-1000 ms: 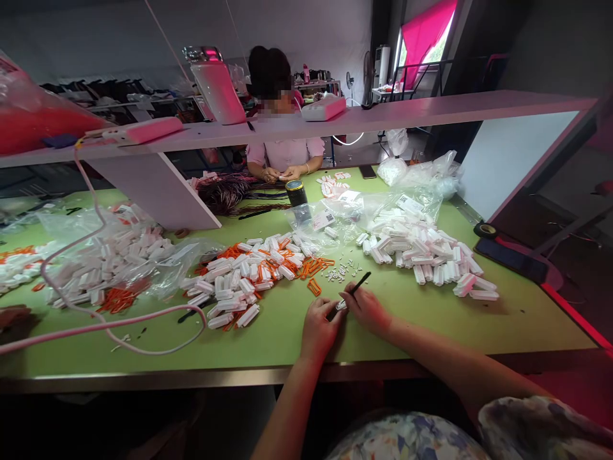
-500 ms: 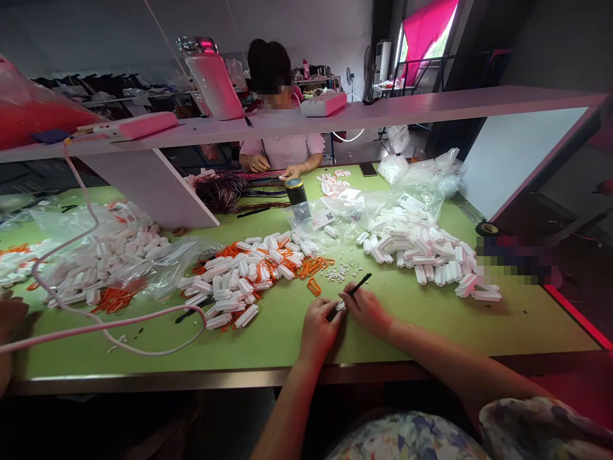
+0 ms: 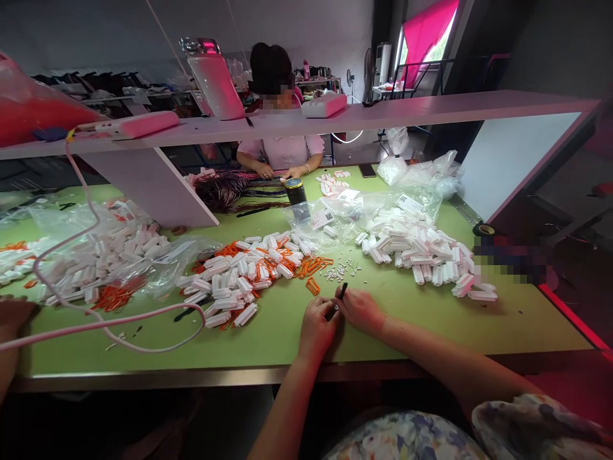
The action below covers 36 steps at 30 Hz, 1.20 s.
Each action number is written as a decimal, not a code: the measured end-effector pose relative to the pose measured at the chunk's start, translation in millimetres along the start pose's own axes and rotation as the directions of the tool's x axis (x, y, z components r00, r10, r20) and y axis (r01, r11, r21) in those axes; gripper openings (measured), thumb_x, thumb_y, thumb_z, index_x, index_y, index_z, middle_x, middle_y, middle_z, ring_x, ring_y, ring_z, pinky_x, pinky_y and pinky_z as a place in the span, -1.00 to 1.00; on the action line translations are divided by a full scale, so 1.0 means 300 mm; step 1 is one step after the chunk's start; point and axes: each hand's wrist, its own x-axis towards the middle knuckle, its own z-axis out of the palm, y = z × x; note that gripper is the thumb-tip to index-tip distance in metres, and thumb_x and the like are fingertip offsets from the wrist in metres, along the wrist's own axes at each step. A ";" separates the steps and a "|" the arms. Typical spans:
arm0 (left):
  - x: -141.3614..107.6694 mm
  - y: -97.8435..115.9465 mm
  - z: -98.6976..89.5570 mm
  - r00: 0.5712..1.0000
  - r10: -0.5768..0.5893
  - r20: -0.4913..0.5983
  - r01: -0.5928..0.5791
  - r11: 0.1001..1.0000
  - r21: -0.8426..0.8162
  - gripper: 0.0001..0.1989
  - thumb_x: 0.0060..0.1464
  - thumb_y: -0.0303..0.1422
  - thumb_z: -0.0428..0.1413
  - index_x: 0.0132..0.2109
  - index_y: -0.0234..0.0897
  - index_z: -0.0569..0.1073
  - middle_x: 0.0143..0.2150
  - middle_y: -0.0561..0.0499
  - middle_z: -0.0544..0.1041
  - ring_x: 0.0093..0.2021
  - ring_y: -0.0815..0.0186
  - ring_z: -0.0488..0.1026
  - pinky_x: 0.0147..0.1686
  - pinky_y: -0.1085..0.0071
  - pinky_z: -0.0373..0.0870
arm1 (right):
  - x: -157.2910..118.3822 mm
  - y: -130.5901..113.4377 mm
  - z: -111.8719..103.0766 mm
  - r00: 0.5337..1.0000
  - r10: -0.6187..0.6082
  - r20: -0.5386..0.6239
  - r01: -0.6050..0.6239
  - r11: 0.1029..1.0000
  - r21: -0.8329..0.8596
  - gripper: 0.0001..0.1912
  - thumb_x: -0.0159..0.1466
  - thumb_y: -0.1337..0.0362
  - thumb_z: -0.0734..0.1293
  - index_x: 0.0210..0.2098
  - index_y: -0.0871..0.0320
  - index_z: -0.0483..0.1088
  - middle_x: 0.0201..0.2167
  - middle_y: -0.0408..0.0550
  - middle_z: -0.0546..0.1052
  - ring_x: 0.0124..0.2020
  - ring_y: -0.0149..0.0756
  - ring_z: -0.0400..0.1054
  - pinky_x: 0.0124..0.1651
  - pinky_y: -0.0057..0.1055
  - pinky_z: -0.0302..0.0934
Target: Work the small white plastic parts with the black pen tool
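My left hand (image 3: 317,327) is closed near the front of the green table, around a small white plastic connector housing that its fingers almost wholly hide. My right hand (image 3: 361,309) meets it fingertip to fingertip, pinching a slim black stick-like tool (image 3: 343,291) whose upper end points up and away. The tool's lower end is out of sight between the hands. Just beyond lie many tiny white pegs (image 3: 338,273) and a loose orange plastic frame (image 3: 313,285). A heap of white housings mixed with orange frames (image 3: 239,281) spreads to the left.
More white housings (image 3: 421,246) are piled at the right beside clear plastic bags (image 3: 330,220). A black can (image 3: 295,191) stands mid-table. A pink-white cable (image 3: 158,348) loops at the left. Across the table, under a raised shelf (image 3: 268,128), a person handles dark wires (image 3: 220,191).
My right hand has drawn in closer to my left. The black tool has swung from slanting right to nearly upright, and the white housing is now mostly covered.
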 end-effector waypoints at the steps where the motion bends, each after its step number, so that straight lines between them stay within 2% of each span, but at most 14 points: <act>1: 0.000 -0.001 0.000 1.000 0.000 0.000 0.000 1.000 0.000 -0.88 0.19 -0.35 0.17 -0.25 -0.23 0.61 -0.29 -0.02 0.54 -0.20 0.22 0.48 -0.14 0.31 0.41 | -0.002 0.004 0.001 1.000 0.006 -0.021 -0.006 1.000 0.027 -0.79 0.46 0.19 0.20 -0.17 0.14 0.40 -0.34 0.02 0.59 -0.33 -0.25 0.48 -0.25 -0.44 0.22; 5: -0.002 -0.004 0.003 1.000 -0.012 -0.002 0.012 1.000 -0.009 -0.86 0.18 -0.32 0.20 -0.15 -0.20 0.63 -0.28 -0.02 0.53 -0.20 0.22 0.48 -0.15 0.32 0.42 | -0.016 0.028 0.005 0.989 0.042 -0.139 -0.010 0.975 0.222 -0.75 0.48 0.17 0.15 -0.26 0.11 0.35 -0.42 -0.07 0.53 -0.38 -0.28 0.45 -0.23 -0.44 0.26; 9: 0.000 -0.005 0.006 1.000 -0.017 -0.008 0.017 1.000 -0.014 -0.85 0.16 -0.33 0.21 -0.14 -0.21 0.63 -0.27 -0.03 0.53 -0.19 0.22 0.48 -0.14 0.31 0.44 | -0.025 0.033 0.001 0.987 0.036 -0.154 0.009 0.959 0.284 -0.74 0.47 0.13 0.14 -0.28 0.09 0.32 -0.46 -0.09 0.50 -0.42 -0.26 0.42 -0.26 -0.41 0.28; 17: 0.002 0.004 0.002 1.000 -0.017 -0.006 0.016 0.999 -0.033 -0.87 0.18 -0.33 0.20 -0.17 -0.20 0.63 -0.28 -0.02 0.54 -0.19 0.22 0.49 -0.13 0.30 0.43 | -0.026 0.028 0.001 0.991 0.018 -0.135 0.016 0.969 0.246 -0.70 0.48 0.10 0.12 -0.27 0.09 0.34 -0.43 -0.06 0.53 -0.40 -0.25 0.43 -0.27 -0.40 0.26; 25: 0.001 -0.002 0.002 1.000 -0.019 0.009 0.020 1.000 -0.010 -0.89 0.18 -0.37 0.18 -0.24 -0.23 0.62 -0.29 -0.02 0.53 -0.19 0.22 0.46 -0.14 0.32 0.39 | -0.025 0.018 0.002 0.997 -0.043 -0.057 0.049 0.995 0.090 -0.74 0.49 0.16 0.14 -0.22 0.14 0.37 -0.38 0.00 0.57 -0.37 -0.24 0.46 -0.25 -0.40 0.22; 30: 0.002 -0.003 0.021 0.999 -0.033 -0.010 0.033 0.999 -0.001 -0.91 0.15 -0.43 0.18 -0.29 -0.25 0.60 -0.29 -0.03 0.54 -0.17 0.21 0.47 -0.11 0.30 0.40 | -0.015 0.003 0.001 0.998 -0.057 -0.037 0.058 0.998 0.024 -0.73 0.47 0.17 0.17 -0.26 0.14 0.41 -0.39 0.04 0.58 -0.37 -0.20 0.46 -0.25 -0.37 0.23; 33: -0.005 -0.005 0.006 1.000 -0.009 0.017 0.008 1.000 0.030 -0.87 0.14 -0.39 0.21 -0.16 -0.22 0.61 -0.21 -0.05 0.55 -0.12 0.19 0.48 -0.06 0.26 0.44 | -0.015 0.000 -0.038 0.996 -0.092 -0.022 0.093 0.991 0.100 -0.71 0.48 0.16 0.17 -0.26 0.12 0.43 -0.39 0.01 0.58 -0.36 -0.19 0.48 -0.27 -0.37 0.25; 35: -0.018 -0.026 -0.043 0.999 0.028 -0.030 -0.026 0.996 0.080 -0.66 0.13 -0.33 0.25 0.06 -0.21 0.55 -0.08 -0.10 0.55 -0.03 0.14 0.47 0.02 0.20 0.44 | -0.018 0.005 -0.077 0.988 -0.150 -0.038 0.154 0.972 0.180 -0.67 0.49 0.14 0.13 -0.26 0.09 0.44 -0.40 -0.04 0.58 -0.37 -0.22 0.48 -0.28 -0.38 0.28; 36: -0.028 -0.044 -0.082 0.996 0.044 -0.078 -0.035 0.992 0.117 -0.59 0.13 -0.31 0.25 0.13 -0.21 0.51 -0.03 -0.13 0.54 -0.01 0.13 0.47 0.06 0.17 0.44 | -0.020 0.011 -0.096 0.981 -0.180 -0.070 0.191 0.963 0.192 -0.66 0.50 0.14 0.12 -0.23 0.08 0.45 -0.34 -0.03 0.59 -0.33 -0.22 0.48 -0.22 -0.36 0.31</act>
